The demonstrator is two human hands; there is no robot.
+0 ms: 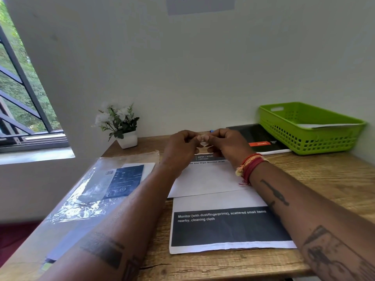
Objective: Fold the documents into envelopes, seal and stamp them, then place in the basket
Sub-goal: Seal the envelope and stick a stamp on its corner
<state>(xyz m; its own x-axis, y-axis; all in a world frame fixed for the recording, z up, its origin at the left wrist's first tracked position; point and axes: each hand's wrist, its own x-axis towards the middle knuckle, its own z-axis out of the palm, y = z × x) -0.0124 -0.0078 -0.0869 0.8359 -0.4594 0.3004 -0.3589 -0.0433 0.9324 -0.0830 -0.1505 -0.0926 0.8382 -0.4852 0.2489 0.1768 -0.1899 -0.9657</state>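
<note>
we look down from head height at a wooden worktop (316, 179) set against a pale wall. both hands meet above its far middle. the left hand (180, 148) and the right hand (227, 146) have their fingers curled inward, fingertips touching, and together they pinch a small pale item (204, 143); it is too small and blurred to name, though it may be a stamp. the right wrist wears red and yellow thread bands (250, 166).

under the hands lies a white envelope (207, 181), flat on the worktop, its far edge covering part of a printed sheet (209, 159). nearer to us, touching the envelope's near edge, lies a printed document (229, 228) with a dark block and white lettering.

on the left, under the left forearm, lies a clear plastic packet (97, 191) holding a dark blue card. at the back left stands a small white pot of white flowers (121, 126). at the back right sits a green basket (310, 128) with some white paper inside it, resting just beside a black booklet (261, 138) with an orange strip. a window (22, 94) with dark bars opens on the far left.
</note>
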